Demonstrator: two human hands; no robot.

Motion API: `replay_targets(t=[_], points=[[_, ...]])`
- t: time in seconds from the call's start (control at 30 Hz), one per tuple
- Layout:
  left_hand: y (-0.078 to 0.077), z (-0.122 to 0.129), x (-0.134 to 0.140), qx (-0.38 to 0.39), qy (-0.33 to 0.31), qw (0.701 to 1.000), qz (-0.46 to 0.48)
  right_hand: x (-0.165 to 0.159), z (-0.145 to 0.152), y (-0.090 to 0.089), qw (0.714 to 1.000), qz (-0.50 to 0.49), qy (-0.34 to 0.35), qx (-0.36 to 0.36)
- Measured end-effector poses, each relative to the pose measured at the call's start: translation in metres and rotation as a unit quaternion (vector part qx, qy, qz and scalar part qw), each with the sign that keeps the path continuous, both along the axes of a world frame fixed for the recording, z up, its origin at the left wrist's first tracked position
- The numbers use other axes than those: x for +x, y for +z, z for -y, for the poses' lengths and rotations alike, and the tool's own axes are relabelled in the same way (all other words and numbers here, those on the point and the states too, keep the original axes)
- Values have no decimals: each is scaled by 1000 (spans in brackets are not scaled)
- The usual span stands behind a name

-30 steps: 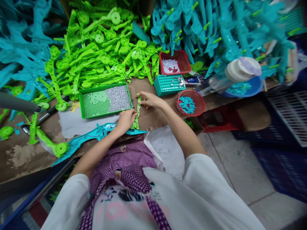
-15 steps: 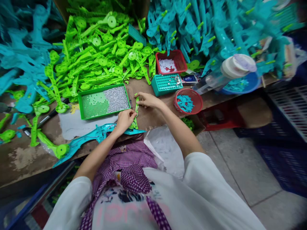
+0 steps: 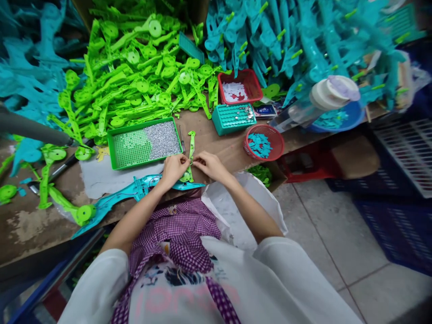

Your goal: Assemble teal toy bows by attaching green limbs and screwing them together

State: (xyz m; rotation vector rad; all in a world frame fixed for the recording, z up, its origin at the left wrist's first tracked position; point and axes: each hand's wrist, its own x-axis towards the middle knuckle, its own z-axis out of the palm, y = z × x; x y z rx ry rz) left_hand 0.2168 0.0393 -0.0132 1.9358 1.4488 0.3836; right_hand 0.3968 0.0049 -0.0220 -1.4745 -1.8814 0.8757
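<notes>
A slim lime-green plastic part (image 3: 192,145) lies on the table in front of me, its wider lower end over a long turquoise plastic part (image 3: 116,196). My left hand (image 3: 175,170) is closed in a pinch at the green part's middle, from the left. From the right, my right hand (image 3: 212,165) meets it there, thumb and fingers pinched. Whatever small thing sits between the fingertips is too small to name. Just left of the hands stands a green tray (image 3: 113,155) with many small metal pieces (image 3: 164,139) at one end. Beside it lies a thin dark tool (image 3: 182,138).
Lime-green parts (image 3: 135,85) are heaped behind the tray, turquoise parts (image 3: 256,36) at the back right. A red bin (image 3: 259,96), a teal box (image 3: 221,126), a red basket (image 3: 281,146) and a clear bottle (image 3: 300,112) stand rightward. A dark rod (image 3: 33,128) juts in from the left.
My right hand has come down from the green part's upper end to its middle, close to my left hand. The dark rod at the left reaches further into view.
</notes>
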Motion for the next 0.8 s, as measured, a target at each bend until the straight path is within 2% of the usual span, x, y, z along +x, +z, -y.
replay_targets(t=[0.1,0.2,0.47,0.63,0.8], points=[[1,-1,-1,3,-8,1000,-1,-10,9,-11,999,17,-37,18],[2,-1,-4,-5,-19,1000,2,-12,6,-14,999,35,-33,25],[2,1,-10,-37,-52,998,28,-12,10,-10,996,75,-31,26],[2,0,-9,-39,-52,998,15,-15,10,-6,995,79,-54,-6],[1,0,-10,-55,-47,997,34,-14,5,2,993,106,-45,-40]])
